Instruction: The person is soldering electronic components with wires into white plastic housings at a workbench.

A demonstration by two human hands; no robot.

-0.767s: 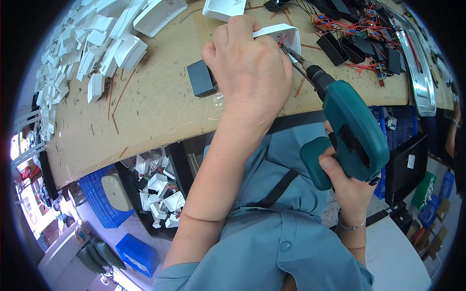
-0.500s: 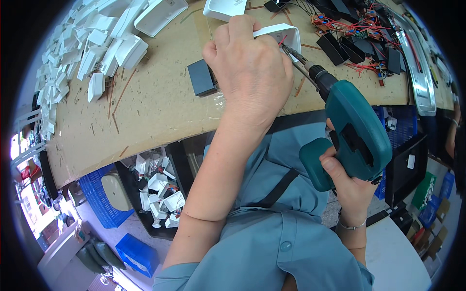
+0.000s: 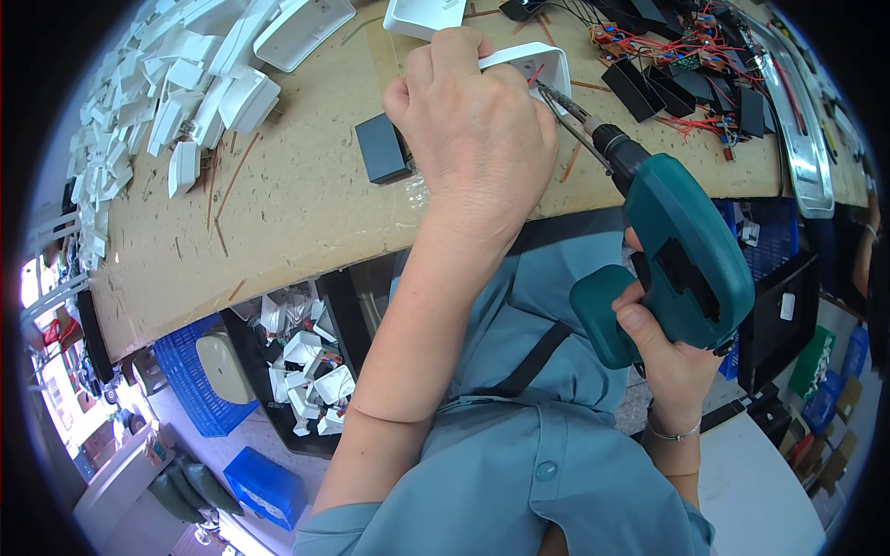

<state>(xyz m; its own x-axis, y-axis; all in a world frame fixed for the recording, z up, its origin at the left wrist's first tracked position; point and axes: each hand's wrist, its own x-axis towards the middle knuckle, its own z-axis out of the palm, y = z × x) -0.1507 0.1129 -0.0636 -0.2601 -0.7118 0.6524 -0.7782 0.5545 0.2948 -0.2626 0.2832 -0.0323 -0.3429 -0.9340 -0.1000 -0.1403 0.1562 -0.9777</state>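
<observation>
My left hand [image 3: 473, 125] is closed on a white plastic housing [image 3: 554, 67], gripping its left side at the table's far middle. A bit of red wire [image 3: 535, 74] shows inside the housing. My right hand [image 3: 669, 357] is wrapped round the handle of a green pistol-shaped soldering gun [image 3: 691, 250]. The gun's thin metal tip and a guide tube beside it reach into the housing's open side near the red wire; whether they touch it I cannot tell. Just left of my left hand lies a dark grey box [image 3: 382, 148]. My left fingertips are partly hidden.
White plastic cases [image 3: 176, 102] are heaped at the left of the table [image 3: 287, 185]. Black boxes, red wires and circuit boards [image 3: 681, 65] crowd the far right, beside a metal tray [image 3: 805, 139]. Under the table edge stands a black bin of white parts [image 3: 311, 371].
The housing, my left hand and the table have shifted very slightly left in view. The soldering gun's body has edged slightly right, its tip still at the housing.
</observation>
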